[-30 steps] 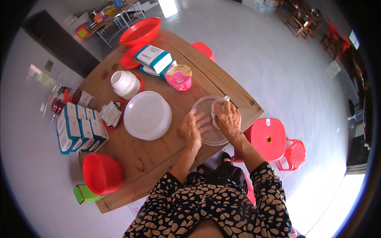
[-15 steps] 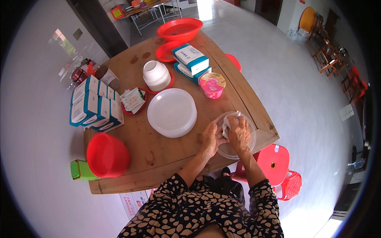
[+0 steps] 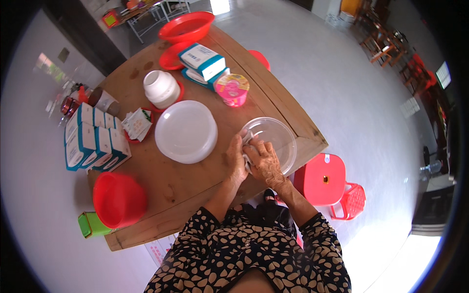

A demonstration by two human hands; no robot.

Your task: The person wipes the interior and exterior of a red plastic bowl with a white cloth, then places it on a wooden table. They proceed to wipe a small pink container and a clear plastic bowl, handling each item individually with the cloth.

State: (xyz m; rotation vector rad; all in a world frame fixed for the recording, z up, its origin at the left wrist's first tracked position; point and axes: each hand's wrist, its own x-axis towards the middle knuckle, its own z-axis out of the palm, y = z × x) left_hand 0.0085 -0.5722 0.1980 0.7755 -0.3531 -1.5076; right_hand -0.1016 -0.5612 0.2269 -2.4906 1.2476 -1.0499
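Note:
A clear round plastic dish (image 3: 279, 139) lies near the right corner of the wooden table. My left hand (image 3: 236, 158) grips its left rim, with the fingertips partly hidden. Bent over that same rim is my right hand (image 3: 264, 161), closed around a crumpled white tissue (image 3: 248, 138) pressed against the dish. To the left of my hands stands a stack of round whitish plates (image 3: 185, 132). A pink instant noodle cup (image 3: 232, 92) sits beyond the dish.
Tissue packs (image 3: 202, 61) lie by two red basins (image 3: 185, 30). White bowls (image 3: 161, 88) and a red dish of sachets (image 3: 138, 124) stand behind the plates. More tissue packs (image 3: 93, 141), a red bucket (image 3: 118, 199) and a green bin (image 3: 92, 224) line the left. Red stools (image 3: 320, 183) stand at right.
The view has shifted, so the table's things sit farther left. My hands and the tissue have moved from over the dish's middle to its left rim, leaving most of the dish uncovered.

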